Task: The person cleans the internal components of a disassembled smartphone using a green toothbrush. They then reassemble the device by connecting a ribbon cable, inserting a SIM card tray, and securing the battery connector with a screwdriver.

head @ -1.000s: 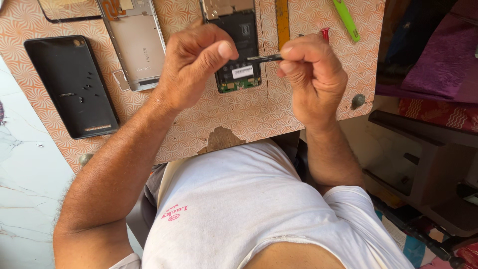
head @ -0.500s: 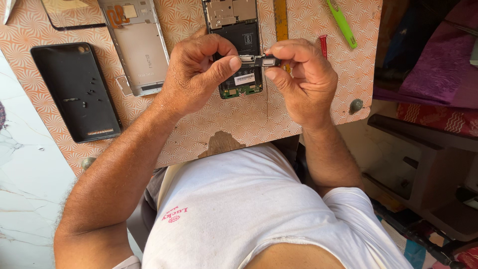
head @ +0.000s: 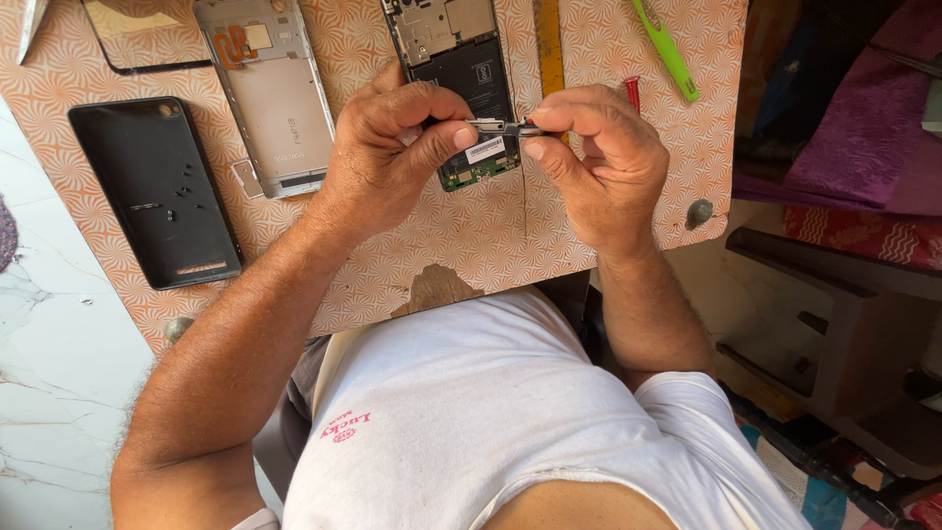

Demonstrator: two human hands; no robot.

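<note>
Got the small thin silvery metal strip (head: 498, 127) pinched between my left hand (head: 392, 157) and right hand (head: 594, 162), fingers closed tight, up over the opened phone with its green circuit board (head: 461, 83) for a closer look.

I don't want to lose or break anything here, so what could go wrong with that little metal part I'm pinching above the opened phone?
1. The small metal part is pinched only at its ends by the left hand and right hand; it could bend or slip.
2. It hangs over the opened phone, so a drop might land on the exposed circuit board.
3. Tiny loose screws on the black back cover could roll off if the board is bumped.
</note>
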